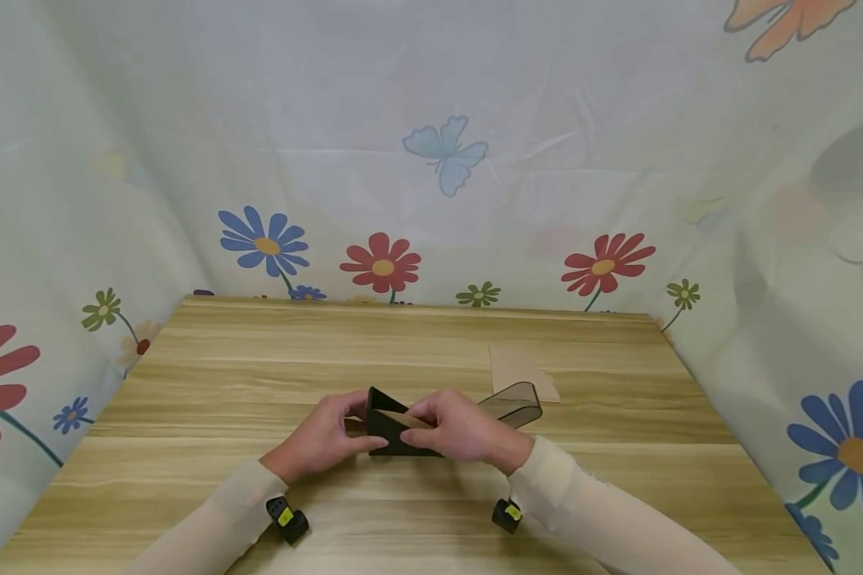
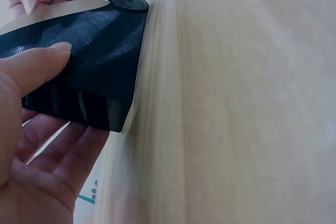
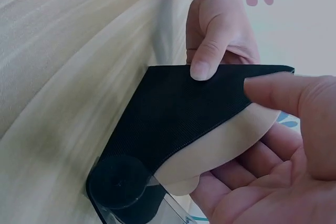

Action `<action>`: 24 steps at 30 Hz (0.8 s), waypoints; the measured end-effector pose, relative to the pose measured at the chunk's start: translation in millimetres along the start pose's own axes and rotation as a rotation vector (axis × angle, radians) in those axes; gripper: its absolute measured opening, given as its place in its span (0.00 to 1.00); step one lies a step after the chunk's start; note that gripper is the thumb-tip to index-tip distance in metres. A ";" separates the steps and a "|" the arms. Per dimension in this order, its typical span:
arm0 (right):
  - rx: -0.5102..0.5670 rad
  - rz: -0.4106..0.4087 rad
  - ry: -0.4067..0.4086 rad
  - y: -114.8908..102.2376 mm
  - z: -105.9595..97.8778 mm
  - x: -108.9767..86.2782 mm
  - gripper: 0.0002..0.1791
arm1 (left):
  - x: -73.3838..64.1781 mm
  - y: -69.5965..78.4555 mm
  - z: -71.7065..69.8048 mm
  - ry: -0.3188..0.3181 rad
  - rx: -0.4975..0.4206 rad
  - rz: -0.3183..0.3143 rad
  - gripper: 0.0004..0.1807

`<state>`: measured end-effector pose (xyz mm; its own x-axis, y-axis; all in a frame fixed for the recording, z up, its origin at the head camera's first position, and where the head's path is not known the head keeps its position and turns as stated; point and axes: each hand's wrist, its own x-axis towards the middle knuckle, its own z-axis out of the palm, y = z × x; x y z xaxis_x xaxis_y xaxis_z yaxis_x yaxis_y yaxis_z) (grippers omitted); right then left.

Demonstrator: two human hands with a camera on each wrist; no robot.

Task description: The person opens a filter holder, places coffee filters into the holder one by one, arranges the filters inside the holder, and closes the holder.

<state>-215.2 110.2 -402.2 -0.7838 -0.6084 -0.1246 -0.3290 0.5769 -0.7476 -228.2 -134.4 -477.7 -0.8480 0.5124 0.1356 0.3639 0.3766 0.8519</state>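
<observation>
A black ribbed coffee filter holder (image 1: 391, 448) stands on the table between both hands, its clear lid (image 1: 523, 404) swung out to the right. My left hand (image 1: 316, 439) grips the closed end, thumb on the ribbed front and fingers behind, as the left wrist view shows. Tan paper coffee filters (image 3: 220, 136) rise from the open top. My right hand (image 1: 467, 423) holds these papers at the opening, its fingers behind them and its thumb in front of the holder's wall. The lower part of the papers is hidden inside.
Another tan fan-shaped paper (image 1: 514, 374) lies flat on the wooden table (image 1: 295, 343), behind the lid. A flowered cloth (image 1: 532, 200) hangs behind and along both sides. Small black cameras (image 1: 288, 523) sit on both wrists.
</observation>
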 end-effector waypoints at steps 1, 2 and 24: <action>0.001 0.001 -0.002 -0.5 0.3 -0.2 0.07 | 0.0 -0.2 0.1 0.000 0.003 0.004 0.19; 0.002 0.002 -0.002 -1.0 0.4 -0.5 0.07 | 0.1 -0.5 0.2 0.000 0.005 0.007 0.19; 0.081 -0.004 0.058 -30.4 -54.3 -27.5 0.18 | -2.0 -0.1 1.6 0.012 -0.016 0.001 0.19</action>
<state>-212.3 138.9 -340.7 -0.8125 -0.5767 -0.0852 -0.2906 0.5274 -0.7984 -225.9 -134.2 -478.9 -0.8523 0.5033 0.1426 0.3585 0.3634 0.8599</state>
